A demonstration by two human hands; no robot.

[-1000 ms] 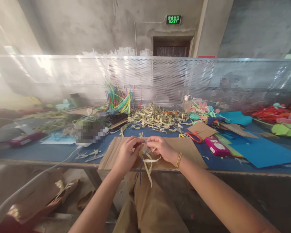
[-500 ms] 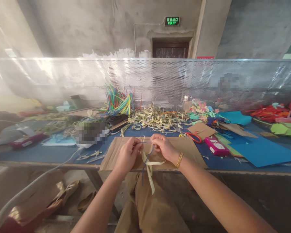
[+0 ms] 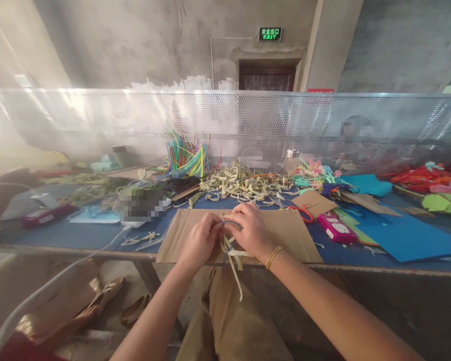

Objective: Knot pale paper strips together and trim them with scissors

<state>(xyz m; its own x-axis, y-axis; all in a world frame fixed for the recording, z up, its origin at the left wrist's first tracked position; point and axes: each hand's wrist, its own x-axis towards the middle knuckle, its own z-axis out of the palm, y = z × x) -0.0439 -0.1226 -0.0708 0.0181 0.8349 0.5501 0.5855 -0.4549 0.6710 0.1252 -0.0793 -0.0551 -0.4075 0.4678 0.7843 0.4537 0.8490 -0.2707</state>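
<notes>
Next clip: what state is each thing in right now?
Left hand: shut, pinching strips.
Right hand: shut, pinching strips.
Strips: held between both hands, ends dangling.
Cardboard: flat on table.
Exit sign: lit.
Jar: upright.

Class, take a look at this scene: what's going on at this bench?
A seated person's left hand and right hand pinch pale strips and a blue strand together above a cardboard sheet at the near edge of a blue table. The loose ends hang past the edge over the lap. Farther back lie a heap of strips, coloured straws and a pink box.
</notes>
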